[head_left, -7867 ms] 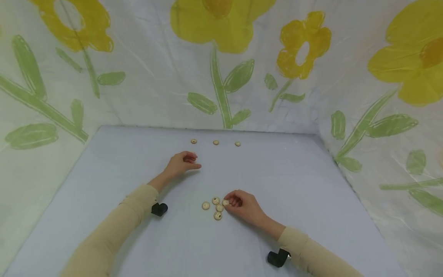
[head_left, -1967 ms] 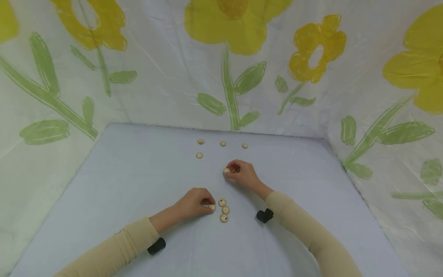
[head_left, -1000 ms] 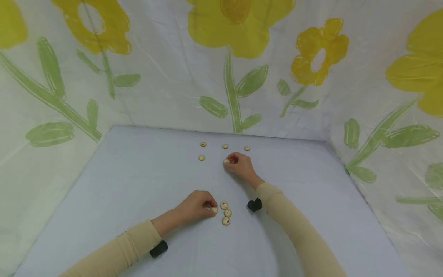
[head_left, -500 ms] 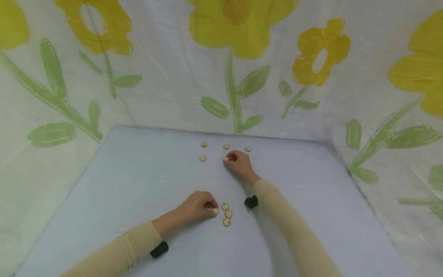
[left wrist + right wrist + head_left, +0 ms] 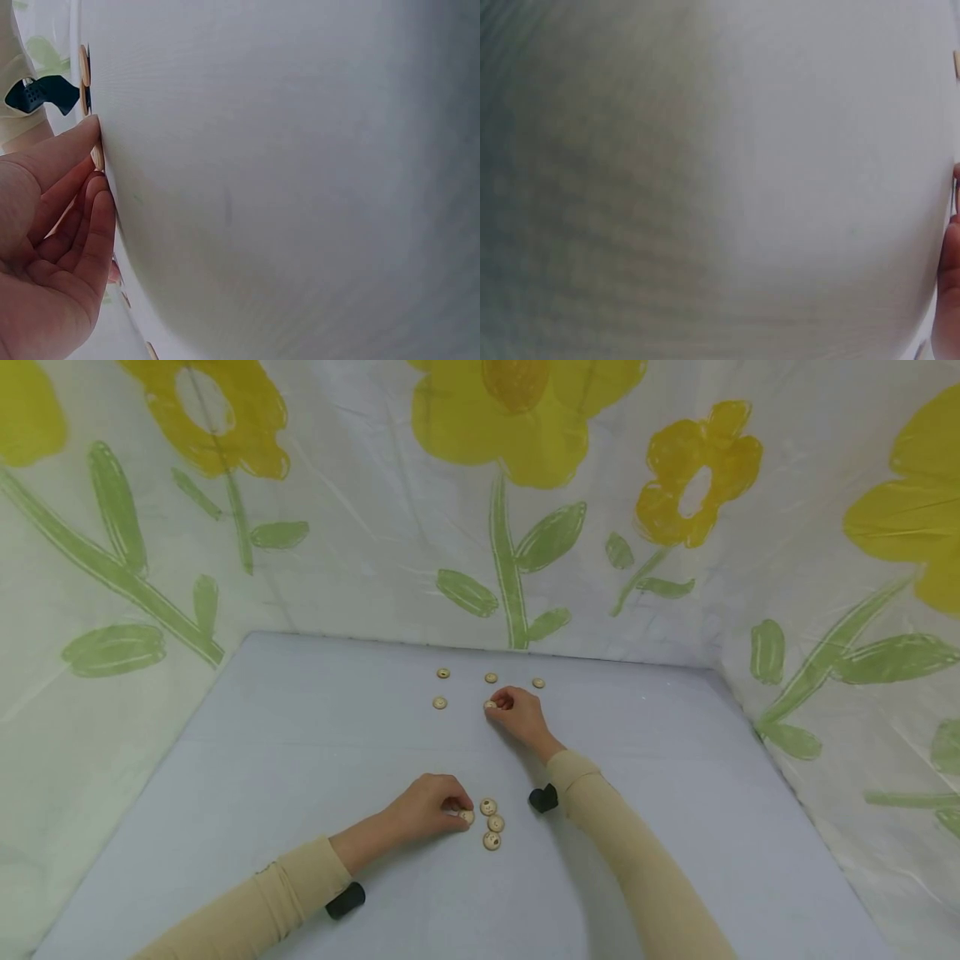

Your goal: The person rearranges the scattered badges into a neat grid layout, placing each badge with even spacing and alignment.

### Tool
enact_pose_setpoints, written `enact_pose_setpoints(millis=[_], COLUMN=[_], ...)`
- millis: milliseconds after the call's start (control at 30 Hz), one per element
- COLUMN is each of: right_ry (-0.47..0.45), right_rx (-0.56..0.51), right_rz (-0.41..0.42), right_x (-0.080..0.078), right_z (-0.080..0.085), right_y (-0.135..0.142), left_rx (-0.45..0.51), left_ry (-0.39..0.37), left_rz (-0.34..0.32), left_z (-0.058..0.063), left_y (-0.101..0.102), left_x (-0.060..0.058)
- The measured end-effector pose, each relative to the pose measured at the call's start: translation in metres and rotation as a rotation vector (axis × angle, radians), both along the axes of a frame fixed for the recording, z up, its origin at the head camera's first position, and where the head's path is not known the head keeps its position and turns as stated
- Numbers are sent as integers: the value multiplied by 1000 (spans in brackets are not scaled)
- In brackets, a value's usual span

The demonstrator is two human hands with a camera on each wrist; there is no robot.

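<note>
In the head view my left hand (image 5: 429, 808) pinches a small round wooden disc (image 5: 467, 817) at the near group. Its thumb and fingertips meet the disc's edge (image 5: 97, 155) close over the tabletop in the left wrist view. Farther back, my right hand (image 5: 521, 717) pinches another wooden disc (image 5: 490, 704) between thumb and fingers, level with a single disc (image 5: 439, 702) to its left. Only the fingers (image 5: 950, 259) show at the edge of the right wrist view. Beside the left hand, three discs with dark markings lie in a column, the middle one (image 5: 496, 823) included.
Along the back of the pale table (image 5: 315, 718) three discs lie in a spaced row, at left (image 5: 443, 673), middle (image 5: 491, 677) and right (image 5: 538, 682). A flower-printed curtain (image 5: 345, 560) rises behind. Black wrist cameras hang under both sleeves, one (image 5: 346, 901) at the left.
Since the earliest frame, a disc has appeared below the back row's left one. My right hand has carried another disc backward. My left hand has come forward and pinched a near disc.
</note>
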State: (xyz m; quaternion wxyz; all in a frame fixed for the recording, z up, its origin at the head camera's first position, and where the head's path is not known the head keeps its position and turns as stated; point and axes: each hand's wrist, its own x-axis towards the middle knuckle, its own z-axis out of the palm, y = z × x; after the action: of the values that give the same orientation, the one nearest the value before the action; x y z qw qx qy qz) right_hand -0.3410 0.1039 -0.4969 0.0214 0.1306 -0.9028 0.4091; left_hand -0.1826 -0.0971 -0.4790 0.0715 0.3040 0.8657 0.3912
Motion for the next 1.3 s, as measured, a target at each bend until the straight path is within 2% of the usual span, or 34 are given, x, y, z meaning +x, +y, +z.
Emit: enact_pose_setpoints(millis=[667,1067,1300], right_ry=[-42,-87,-128], right_rx=[-15,-70,-86], right_rz=[-19,-33,1], right_x=[4,19,31], right_z=[-2,3,4], right_y=[5,14,21], left_rx=[1,-4,6], left_ry=[-17,-27,-22], left_rz=[7,20,17], left_z=[-2,-2,0], left_y=[2,1,0], left_x=[1,0,-1])
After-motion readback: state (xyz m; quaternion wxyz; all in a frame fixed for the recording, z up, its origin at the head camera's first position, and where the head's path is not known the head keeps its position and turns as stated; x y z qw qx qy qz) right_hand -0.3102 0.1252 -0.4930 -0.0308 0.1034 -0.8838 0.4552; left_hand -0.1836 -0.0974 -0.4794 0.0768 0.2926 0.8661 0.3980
